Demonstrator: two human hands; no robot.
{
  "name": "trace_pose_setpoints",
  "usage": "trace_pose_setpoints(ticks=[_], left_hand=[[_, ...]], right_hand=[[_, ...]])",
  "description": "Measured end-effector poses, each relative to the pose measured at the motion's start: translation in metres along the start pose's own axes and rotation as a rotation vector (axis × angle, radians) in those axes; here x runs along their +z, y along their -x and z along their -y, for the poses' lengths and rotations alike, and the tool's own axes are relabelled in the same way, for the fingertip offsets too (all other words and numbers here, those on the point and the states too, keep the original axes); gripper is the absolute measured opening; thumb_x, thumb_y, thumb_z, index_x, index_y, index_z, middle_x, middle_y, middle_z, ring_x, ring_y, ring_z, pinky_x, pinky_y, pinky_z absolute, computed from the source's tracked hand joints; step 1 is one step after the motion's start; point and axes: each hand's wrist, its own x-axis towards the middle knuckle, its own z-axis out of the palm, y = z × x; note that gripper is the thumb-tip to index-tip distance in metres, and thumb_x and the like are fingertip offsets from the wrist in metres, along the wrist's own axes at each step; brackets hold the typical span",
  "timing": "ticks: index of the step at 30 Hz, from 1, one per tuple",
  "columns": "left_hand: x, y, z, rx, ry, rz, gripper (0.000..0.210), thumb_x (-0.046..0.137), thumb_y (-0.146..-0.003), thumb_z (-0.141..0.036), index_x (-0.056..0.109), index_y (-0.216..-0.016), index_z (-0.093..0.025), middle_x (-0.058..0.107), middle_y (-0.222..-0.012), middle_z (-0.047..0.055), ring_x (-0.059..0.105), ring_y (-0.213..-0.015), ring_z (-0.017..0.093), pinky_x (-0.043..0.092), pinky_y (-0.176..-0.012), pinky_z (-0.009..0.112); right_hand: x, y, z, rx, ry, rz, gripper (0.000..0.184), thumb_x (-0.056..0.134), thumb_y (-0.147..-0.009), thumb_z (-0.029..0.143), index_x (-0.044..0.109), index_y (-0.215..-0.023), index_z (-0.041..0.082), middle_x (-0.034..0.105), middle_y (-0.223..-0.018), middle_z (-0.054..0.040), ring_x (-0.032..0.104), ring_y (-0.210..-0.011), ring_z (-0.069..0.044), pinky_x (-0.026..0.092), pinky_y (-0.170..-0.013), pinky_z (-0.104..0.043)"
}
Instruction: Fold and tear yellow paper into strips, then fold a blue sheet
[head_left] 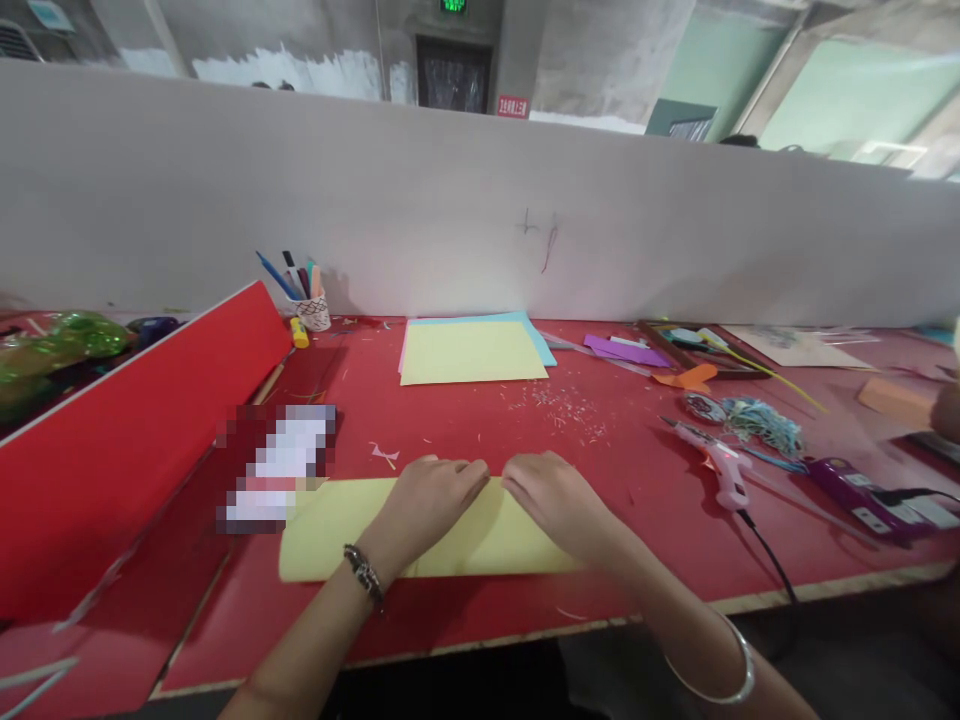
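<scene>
Hands [439,500] curled, just apart, touching smooth, oblong yellow paper [341,535]; grip unclear.

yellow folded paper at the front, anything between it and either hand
Nothing visible: the left hand and right hand are directly on the yellow paper. Pink scraps lie beyond its far edge.

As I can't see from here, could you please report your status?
Left hand, right hand: at far edge of nearer yellow paper. Glue gun apart, at right.
</scene>
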Motion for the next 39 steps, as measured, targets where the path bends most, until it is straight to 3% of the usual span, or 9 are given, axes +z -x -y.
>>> trace_pose_setpoints(ticks=[6,10,15,21,28,36,39], left_hand=[[0.002,0.002,0.006,-0.123,0.032,0.013,0.023,0.031,-0.086,-0.022,0.05,-0.074,-0.019,0.063,-0.065,-0.001,0.058,-0.056,0.015,0.034,-0.05,0.025],[0.002,0.003,0.009,-0.109,-0.001,0.063,0.022,0.031,-0.085,-0.017,0.049,-0.074,-0.018,0.061,-0.062,0.0,0.057,-0.053,0.015,0.032,-0.047,0.024],[0.005,-0.001,0.006,-0.071,-0.027,0.105,0.015,0.035,-0.082,-0.012,0.048,-0.076,-0.018,0.059,-0.059,0.001,0.057,-0.052,0.018,0.03,-0.042,0.024],[0.015,-0.007,0.004,-0.095,0.047,0.157,0.018,0.032,-0.085,-0.019,0.049,-0.078,-0.017,0.061,-0.06,0.001,0.059,-0.054,0.018,0.031,-0.042,0.023],[0.031,-0.013,0.009,-0.13,0.12,0.199,0.029,0.027,-0.088,-0.028,0.052,-0.079,-0.017,0.063,-0.068,0.002,0.061,-0.062,0.018,0.035,-0.046,0.023],[0.028,-0.003,0.02,-0.17,0.069,0.198,0.024,0.028,-0.087,-0.022,0.051,-0.085,-0.015,0.06,-0.076,0.004,0.059,-0.067,0.018,0.04,-0.051,0.026],[0.029,0.003,0.018,-0.195,-0.004,0.136,0.023,0.03,-0.084,-0.014,0.051,-0.092,-0.014,0.058,-0.089,0.008,0.056,-0.081,0.02,0.043,-0.063,0.03]], right_hand=[[-0.019,0.015,-0.03,0.107,-0.201,0.052,0.028,0.028,-0.087,0.023,0.043,-0.064,0.017,0.045,-0.059,0.0016,0.041,-0.054,-0.009,0.028,-0.053,-0.021],[-0.02,0.012,-0.036,0.114,-0.117,0.048,0.028,0.028,-0.086,0.021,0.045,-0.064,0.016,0.047,-0.06,0.0003,0.042,-0.055,-0.01,0.029,-0.056,-0.022],[-0.008,-0.003,-0.015,0.046,0.076,0.011,0.025,0.033,-0.085,0.019,0.052,-0.069,0.016,0.055,-0.067,-0.0021,0.047,-0.065,-0.013,0.029,-0.072,-0.028],[0.015,-0.011,-0.003,0.084,-0.041,0.102,0.026,0.031,-0.087,0.023,0.05,-0.069,0.017,0.053,-0.06,0.0007,0.044,-0.053,-0.009,0.021,-0.05,-0.022],[0.042,-0.019,-0.011,0.149,-0.006,0.174,0.024,0.031,-0.087,0.025,0.051,-0.076,0.017,0.058,-0.069,-0.0021,0.051,-0.061,-0.012,0.019,-0.049,-0.023],[0.043,-0.022,-0.006,0.188,0.061,0.187,0.019,0.035,-0.085,0.025,0.051,-0.077,0.017,0.061,-0.073,-0.0033,0.055,-0.065,-0.014,0.022,-0.05,-0.023],[0.045,-0.022,-0.006,0.193,0.071,0.182,0.02,0.034,-0.085,0.024,0.051,-0.077,0.017,0.061,-0.074,-0.0038,0.055,-0.066,-0.015,0.024,-0.051,-0.023]])
